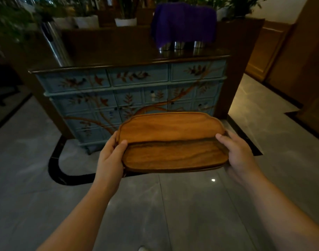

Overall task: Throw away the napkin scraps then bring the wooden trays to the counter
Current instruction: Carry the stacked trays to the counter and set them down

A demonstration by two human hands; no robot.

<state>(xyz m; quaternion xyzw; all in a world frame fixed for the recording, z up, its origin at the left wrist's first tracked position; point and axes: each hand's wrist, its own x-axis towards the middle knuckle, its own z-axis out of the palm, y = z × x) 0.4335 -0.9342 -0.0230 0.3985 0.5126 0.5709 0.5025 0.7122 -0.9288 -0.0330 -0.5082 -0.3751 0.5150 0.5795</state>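
Above a grey tiled floor [173, 205], two wooden trays [173, 142] are held stacked, one lying on the other and shifted so that the nearer edge of the upper tray crosses the middle of the lower one. The left hand [109, 158] is closed on the left end of the stack, its thumb laid over the upper rim and its fingers hidden beneath. The right hand [236, 154] is closed on the right end in the same way, thumb on top near the line where the upper tray ends. Both forearms are stretched forward from the bottom corners of the view. The trays are carried level or nearly so, well clear of the floor, and no scraps can be made out on them. Just beyond the trays a blue painted cabinet [129, 91] is seen, decorated with branches and birds and capped by a dark wooden top [119, 58]. On that top, towards the right, a purple cloth [184, 22] is draped over shiny metal vessels [178, 45], and at the left a tall metal cylinder [55, 46] stands. White plant pots [125, 21] with green foliage are lined up behind. The picture is dim and the far edges are blurred.
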